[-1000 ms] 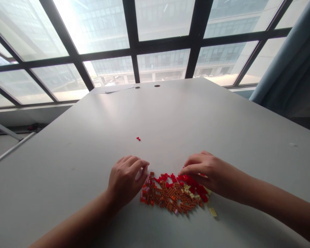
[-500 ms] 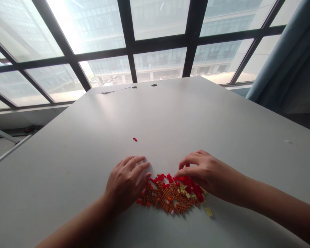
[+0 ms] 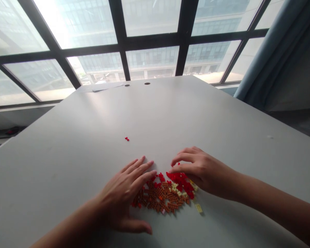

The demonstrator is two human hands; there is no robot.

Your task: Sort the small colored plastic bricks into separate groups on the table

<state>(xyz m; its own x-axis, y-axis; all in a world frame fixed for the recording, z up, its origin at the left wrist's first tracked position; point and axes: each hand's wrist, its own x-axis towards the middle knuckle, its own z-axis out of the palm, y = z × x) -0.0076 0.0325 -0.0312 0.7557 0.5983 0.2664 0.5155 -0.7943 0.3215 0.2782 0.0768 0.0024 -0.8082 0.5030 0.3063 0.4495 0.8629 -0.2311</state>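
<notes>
A pile of small toy bricks lies on the table before me, mostly brown bricks (image 3: 155, 198), with red bricks (image 3: 182, 181) at its upper right and a few pale yellow bricks (image 3: 179, 189) beside them. My left hand (image 3: 126, 189) is open at the pile's left side, fingers stretched forward and thumb spread toward me; its fingertips reach the red bits at the top edge. My right hand (image 3: 198, 168) arches over the red bricks, fingers bent and apart. A red bit shows between its forefinger and thumb; whether it is gripped is unclear.
A little cluster of red bricks (image 3: 127, 139) sits apart, farther up the white table (image 3: 165, 113). One yellow brick (image 3: 198, 208) lies at the pile's lower right. Papers (image 3: 99, 88) and two round holes are at the far edge, by the windows. A blue curtain (image 3: 266, 65) hangs at right.
My left hand has opened out, its fingers straightening over the pile's edge and its thumb swinging down toward me. My right hand stays over the red bricks. The whole view has shifted slightly.
</notes>
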